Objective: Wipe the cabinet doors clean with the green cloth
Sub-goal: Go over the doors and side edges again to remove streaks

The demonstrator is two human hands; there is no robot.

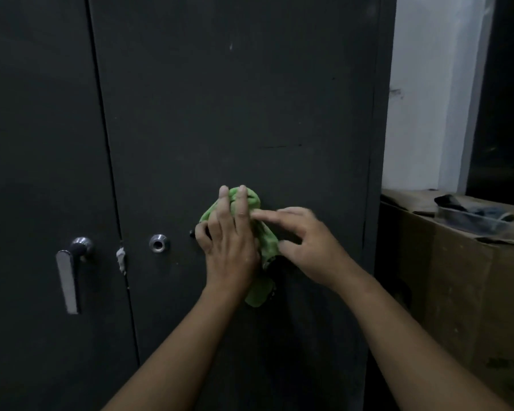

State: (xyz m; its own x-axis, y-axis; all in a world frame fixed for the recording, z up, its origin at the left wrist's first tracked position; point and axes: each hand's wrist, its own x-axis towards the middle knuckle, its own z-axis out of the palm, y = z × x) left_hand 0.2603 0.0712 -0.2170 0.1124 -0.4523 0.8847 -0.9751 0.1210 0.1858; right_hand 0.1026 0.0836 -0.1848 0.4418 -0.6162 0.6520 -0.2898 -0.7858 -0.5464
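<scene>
Head view. Person stands square to a tall dark grey metal cabinet; right-hand door [235, 99] fills most of the frame, left-hand door [36, 143] at the edge.

- Crumpled green cloth [268, 241] sits against the right-hand door at mid-height, just right of the small round silver lock [158, 243].
- Left hand [229, 241]: fingers laid out straight over the cloth, pressing it flat to the panel.
- Right hand [306, 241]: blurred, forefinger stretched onto the cloth's upper part, other fingers bent beside its right edge. Cannot tell whether it pinches the fabric or only touches it.

Progress, as a judgement: early to middle. The cloth is working one patch near the lock. Above it a pale fleck [231, 46] and a thin dark scratch line [279, 146] show on the panel, so the upper part looks undone. The left-hand door, with its silver lever handle [72, 271], looks untouched, though the dim light hides dust. White blob [120, 259] on the seam between the doors remains.

Brown cardboard box [457, 292] stands just beside the cabinet, to the right.
</scene>
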